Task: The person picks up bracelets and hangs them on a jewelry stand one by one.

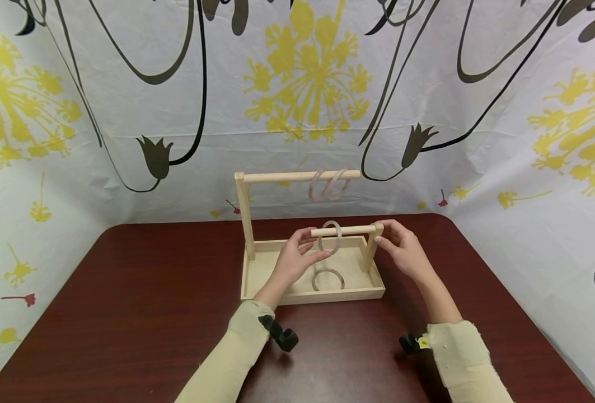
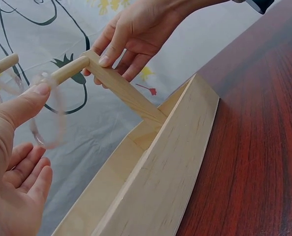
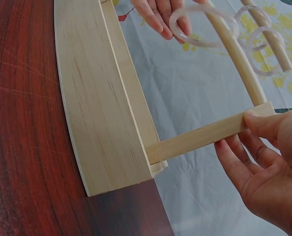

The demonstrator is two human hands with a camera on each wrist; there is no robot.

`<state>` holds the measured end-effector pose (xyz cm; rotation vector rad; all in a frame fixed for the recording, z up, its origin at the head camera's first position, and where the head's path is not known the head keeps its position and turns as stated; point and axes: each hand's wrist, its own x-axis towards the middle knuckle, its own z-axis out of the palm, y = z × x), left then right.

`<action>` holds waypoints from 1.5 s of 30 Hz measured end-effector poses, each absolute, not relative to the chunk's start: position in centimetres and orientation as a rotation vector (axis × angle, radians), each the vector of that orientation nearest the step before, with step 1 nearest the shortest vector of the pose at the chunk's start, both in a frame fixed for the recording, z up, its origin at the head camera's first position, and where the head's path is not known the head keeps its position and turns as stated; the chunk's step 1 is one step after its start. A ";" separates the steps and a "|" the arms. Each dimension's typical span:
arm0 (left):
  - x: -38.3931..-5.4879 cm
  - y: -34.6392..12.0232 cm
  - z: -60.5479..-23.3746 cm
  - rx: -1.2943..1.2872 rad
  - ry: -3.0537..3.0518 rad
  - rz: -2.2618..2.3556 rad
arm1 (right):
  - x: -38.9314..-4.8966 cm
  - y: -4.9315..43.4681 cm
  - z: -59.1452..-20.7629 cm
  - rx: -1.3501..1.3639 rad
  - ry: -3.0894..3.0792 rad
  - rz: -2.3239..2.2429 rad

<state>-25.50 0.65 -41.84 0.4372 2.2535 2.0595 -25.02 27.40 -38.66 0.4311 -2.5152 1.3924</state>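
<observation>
A wooden bangle stand [image 1: 251, 224] has a tray base, a tall post with an upper rod, and a short post with a lower rod. One translucent pinkish bangle [image 1: 340, 238] hangs round the lower rod [image 1: 355, 230], blurred in the left wrist view. My left hand [image 1: 294, 256] is beside it at the rod's free end, thumb close to the bangle, fingers loosely extended. With thumb and fingers, my right hand [image 3: 278, 162] grips the top of the short post [image 3: 200, 137]. Another bangle [image 1: 328, 270] is in the tray, partly hidden by the front wall.
Two pinkish bangles [image 1: 319, 187] hang near the free end of the upper rod [image 1: 282, 177], above and behind the lower one. The stand is on a dark red-brown table [image 1: 176, 313]. A white patterned cloth [image 1: 297, 157] surrounds the table's back and sides.
</observation>
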 end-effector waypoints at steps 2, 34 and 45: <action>-25.5 0.6 -41.8 0.432 2.259 2.049 | -25.1 27.4 -38.7 0.435 -2.509 1.401; -25.4 -0.8 -41.9 0.465 2.284 2.062 | -24.8 27.3 -38.5 0.409 -2.531 1.382; -25.4 -1.4 -41.9 0.482 2.303 2.033 | -24.8 27.4 -38.5 0.416 -2.538 1.369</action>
